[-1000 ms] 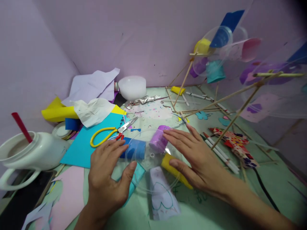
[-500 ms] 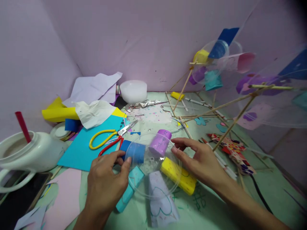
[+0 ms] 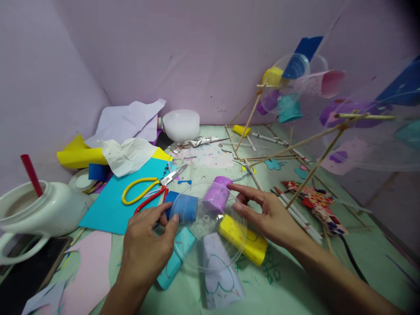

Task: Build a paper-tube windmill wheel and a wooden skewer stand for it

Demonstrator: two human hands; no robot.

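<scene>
A clear plastic disc (image 3: pixel 210 245) lies on the green table, with paper tubes fanned out around it: blue (image 3: pixel 185 208), purple (image 3: pixel 216 195), yellow (image 3: pixel 243 240), teal (image 3: pixel 175 258) and pale lilac (image 3: pixel 219 275). My left hand (image 3: pixel 147 245) pinches the disc's left rim at the blue tube, thumb and fingers closed. My right hand (image 3: pixel 265 210) grips the right rim beside the purple tube, forefinger stretched along it.
Yellow-handled scissors (image 3: pixel 147 190) rest on a cyan sheet (image 3: pixel 121 201). A white jug (image 3: pixel 39 212) with a red stick stands at left. Stick frames (image 3: pixel 295 144) carrying similar wheels (image 3: pixel 295 83) rise at right. White pens (image 3: pixel 298 214) and a patterned cutout (image 3: pixel 315 203) lie nearby.
Both hands went from lying flat over the wheel to gripping its rim. The wheel has lifted and tilted a little, so the yellow tube now shows fully.
</scene>
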